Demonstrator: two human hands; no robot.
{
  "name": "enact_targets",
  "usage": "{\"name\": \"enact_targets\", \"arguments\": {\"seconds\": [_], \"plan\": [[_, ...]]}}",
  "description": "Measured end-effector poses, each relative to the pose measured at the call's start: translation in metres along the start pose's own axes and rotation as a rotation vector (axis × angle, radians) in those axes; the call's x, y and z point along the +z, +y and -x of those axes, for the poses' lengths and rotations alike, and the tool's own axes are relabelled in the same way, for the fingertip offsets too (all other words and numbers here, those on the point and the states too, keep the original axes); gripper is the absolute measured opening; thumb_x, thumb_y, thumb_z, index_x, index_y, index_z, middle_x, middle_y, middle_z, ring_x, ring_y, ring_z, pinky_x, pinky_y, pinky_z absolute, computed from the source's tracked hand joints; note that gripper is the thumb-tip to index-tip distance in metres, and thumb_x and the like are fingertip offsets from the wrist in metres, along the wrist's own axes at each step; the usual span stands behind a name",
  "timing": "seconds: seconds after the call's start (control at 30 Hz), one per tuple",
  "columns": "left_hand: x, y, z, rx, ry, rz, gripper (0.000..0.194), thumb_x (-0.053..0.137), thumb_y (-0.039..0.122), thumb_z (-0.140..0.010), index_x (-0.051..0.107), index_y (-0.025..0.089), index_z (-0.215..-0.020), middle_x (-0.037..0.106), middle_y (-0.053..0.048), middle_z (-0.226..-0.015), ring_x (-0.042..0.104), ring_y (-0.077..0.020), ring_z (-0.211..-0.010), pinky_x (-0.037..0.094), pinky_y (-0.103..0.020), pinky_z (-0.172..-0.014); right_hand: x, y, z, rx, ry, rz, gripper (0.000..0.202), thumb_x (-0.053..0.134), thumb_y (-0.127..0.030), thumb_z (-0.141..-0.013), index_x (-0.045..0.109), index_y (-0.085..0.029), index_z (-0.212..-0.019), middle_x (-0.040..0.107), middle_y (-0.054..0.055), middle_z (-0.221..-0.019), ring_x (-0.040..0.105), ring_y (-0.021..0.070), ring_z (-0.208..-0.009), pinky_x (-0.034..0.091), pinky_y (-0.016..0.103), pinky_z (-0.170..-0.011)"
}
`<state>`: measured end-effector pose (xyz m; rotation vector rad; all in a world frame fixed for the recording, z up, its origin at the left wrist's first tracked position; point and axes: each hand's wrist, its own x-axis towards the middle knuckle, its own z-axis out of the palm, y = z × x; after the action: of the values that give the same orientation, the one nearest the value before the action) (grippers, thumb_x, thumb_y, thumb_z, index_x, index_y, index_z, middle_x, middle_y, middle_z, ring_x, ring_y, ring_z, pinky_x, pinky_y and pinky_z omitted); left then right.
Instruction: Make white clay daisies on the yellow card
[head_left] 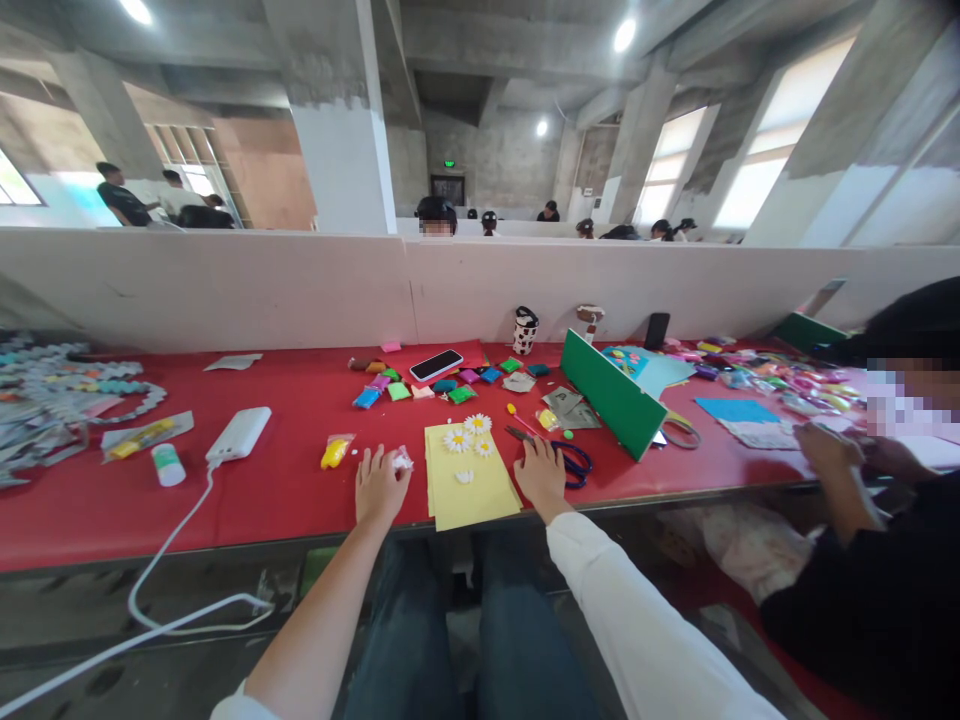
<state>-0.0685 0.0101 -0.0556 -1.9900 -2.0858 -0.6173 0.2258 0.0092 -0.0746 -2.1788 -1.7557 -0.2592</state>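
Observation:
My left hand [379,488] rests on the red table left of the yellow paper, its thumb and fingers closed on a small crinkled plastic packet [403,459] with something whitish-pink inside. White daisy-like flowers with yellow centres [478,425] lie on the upper part of the yellow paper [454,507], and a small white piece [465,477] lies below them. My right hand [541,472] lies open at the paper's right edge, fingers spread and palm down, partly over dark-handled scissors [577,466]. Left of my left hand is a yellow packet [337,453].
Several coloured clay packets [400,391] and a phone [436,366] lie behind the paper. A green board [611,395] stands on edge at right. A white power bank [240,436] trails a cable off the table's front edge. A co-worker [862,560] sits at right. A white partition [300,290] runs behind.

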Motion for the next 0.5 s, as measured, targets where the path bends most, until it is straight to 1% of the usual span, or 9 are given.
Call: {"name": "enact_targets", "arguments": {"seconds": [0.3, 0.5], "plan": [[-0.0044, 0.0026, -0.0006, -0.030, -0.042, 0.011, 0.036, 0.057, 0.035, -0.092, 0.055, 0.018, -0.124, 0.056, -0.010, -0.128, 0.059, -0.0235, -0.110, 0.051, -0.046, -0.092, -0.0050, -0.0027, 0.0002, 0.028, -0.030, -0.004, 0.036, 0.057, -0.036, -0.092, 0.054, -0.019, -0.124, 0.056, 0.009, -0.129, 0.058, 0.0225, -0.111, 0.051, 0.046, -0.093], [-0.0042, 0.0021, -0.0014, -0.019, -0.036, -0.006, 0.036, 0.057, 0.035, -0.092, 0.054, 0.018, -0.124, 0.056, -0.010, -0.127, 0.059, -0.0233, -0.109, 0.052, -0.046, -0.091, -0.0049, -0.0022, 0.0005, 0.013, -0.014, -0.019, 0.036, 0.057, -0.036, -0.092, 0.054, -0.019, -0.124, 0.056, 0.009, -0.128, 0.059, 0.0224, -0.110, 0.051, 0.046, -0.093]]}}
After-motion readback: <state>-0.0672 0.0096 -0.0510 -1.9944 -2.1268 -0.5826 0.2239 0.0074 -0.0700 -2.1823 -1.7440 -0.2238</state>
